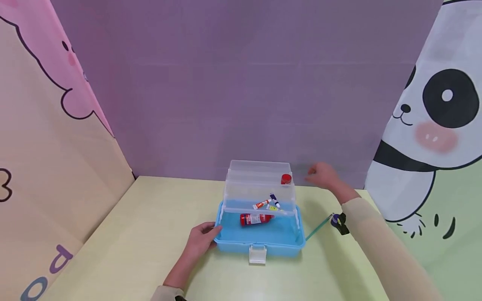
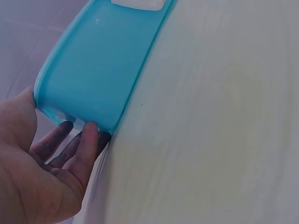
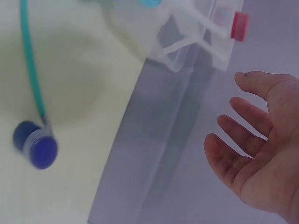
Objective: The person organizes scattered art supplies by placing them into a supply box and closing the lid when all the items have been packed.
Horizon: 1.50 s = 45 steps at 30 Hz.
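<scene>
A blue plastic storage box point(image 1: 276, 250) stands open, its clear tiered trays point(image 1: 233, 194) raised at the back. My left hand point(image 1: 201, 240) grips its left end, thumb at the rim and fingertips against the outer wall point(image 2: 86, 65). A red bottle point(image 1: 256, 219) lies inside the base. Above it, small paint tubes point(image 1: 261, 204) in orange, dark blue and yellow lie on a tray. One red-capped jar point(image 1: 286, 179) sits on the top tray. My right hand point(image 1: 324, 174) is in the air right of that jar, fingers loosely bent and holding nothing.
Right of the box, a teal-handled paintbrush point(image 1: 318, 228) lies on the pale yellow table point(image 1: 150, 225). At its far end is a small blue-lidded jar point(image 3: 43, 151). A purple backdrop point(image 1: 207, 104) rises behind the table, with cartoon-printed panels at both sides.
</scene>
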Each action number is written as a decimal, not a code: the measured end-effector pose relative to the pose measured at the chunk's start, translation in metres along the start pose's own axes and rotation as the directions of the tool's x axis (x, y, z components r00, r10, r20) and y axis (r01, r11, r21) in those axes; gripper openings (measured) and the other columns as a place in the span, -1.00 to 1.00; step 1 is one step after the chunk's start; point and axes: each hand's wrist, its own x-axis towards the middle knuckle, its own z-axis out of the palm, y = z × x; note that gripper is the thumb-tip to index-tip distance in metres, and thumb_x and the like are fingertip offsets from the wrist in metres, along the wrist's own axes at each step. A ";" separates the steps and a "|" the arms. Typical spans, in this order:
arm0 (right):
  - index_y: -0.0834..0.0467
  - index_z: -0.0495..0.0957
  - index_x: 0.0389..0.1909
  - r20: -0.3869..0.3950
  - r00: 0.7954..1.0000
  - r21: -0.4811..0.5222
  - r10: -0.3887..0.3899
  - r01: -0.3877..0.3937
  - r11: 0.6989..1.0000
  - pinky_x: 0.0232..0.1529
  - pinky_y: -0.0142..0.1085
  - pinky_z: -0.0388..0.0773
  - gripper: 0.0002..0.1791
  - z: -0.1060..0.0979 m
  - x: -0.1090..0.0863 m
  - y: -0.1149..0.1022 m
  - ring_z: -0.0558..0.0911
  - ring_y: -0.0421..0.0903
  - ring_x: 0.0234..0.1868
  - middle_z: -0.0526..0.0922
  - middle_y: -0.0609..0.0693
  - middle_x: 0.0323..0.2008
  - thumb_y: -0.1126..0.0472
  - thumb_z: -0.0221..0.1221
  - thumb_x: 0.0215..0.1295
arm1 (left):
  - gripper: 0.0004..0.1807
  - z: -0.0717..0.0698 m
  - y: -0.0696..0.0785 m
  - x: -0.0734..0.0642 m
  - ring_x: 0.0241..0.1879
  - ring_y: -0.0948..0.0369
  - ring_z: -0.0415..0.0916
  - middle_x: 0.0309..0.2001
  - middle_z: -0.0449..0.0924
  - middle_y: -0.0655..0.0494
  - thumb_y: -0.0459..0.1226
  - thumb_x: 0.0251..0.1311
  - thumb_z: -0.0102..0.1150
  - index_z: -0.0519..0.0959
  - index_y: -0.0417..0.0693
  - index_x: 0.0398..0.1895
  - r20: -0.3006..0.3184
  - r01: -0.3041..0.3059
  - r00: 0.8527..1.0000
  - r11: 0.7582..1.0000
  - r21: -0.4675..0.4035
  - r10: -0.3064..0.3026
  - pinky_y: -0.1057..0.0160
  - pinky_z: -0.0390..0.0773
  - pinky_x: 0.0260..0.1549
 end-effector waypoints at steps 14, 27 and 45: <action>0.36 0.61 -0.27 0.041 0.999 -0.027 -0.001 0.002 1.000 -0.27 -0.01 0.56 -0.73 0.007 -0.030 0.043 0.58 0.06 -0.32 0.64 0.17 -0.31 0.19 0.23 0.22 | -0.40 -0.006 -0.004 0.000 -0.29 0.10 0.61 -0.07 0.59 -0.15 -0.03 0.21 0.30 0.52 -0.33 0.13 -0.001 0.021 1.000 1.000 0.009 -0.021 0.16 0.67 -0.33; 0.46 0.59 -0.17 0.073 0.995 -0.003 0.066 -0.066 0.998 -0.18 0.03 0.57 -0.63 0.017 -0.060 0.078 0.60 0.20 -0.20 0.64 0.26 -0.24 0.17 0.25 0.22 | -0.43 -0.006 -0.003 0.001 -0.29 0.09 0.61 -0.10 0.60 -0.14 -0.06 0.21 0.30 0.53 -0.33 0.11 -0.002 -0.002 1.000 1.000 -0.008 0.002 0.17 0.67 -0.35; 0.36 0.58 -0.24 0.110 0.988 -0.050 0.105 -0.100 0.994 -0.26 -0.05 0.55 -0.60 0.040 -0.090 0.081 0.56 0.04 -0.31 0.62 0.13 -0.32 0.05 0.30 0.16 | -0.40 -0.007 -0.003 -0.003 -0.28 0.09 0.60 -0.07 0.58 -0.14 -0.02 0.21 0.30 0.52 -0.32 0.13 -0.006 0.015 1.000 1.000 0.010 -0.014 0.15 0.67 -0.30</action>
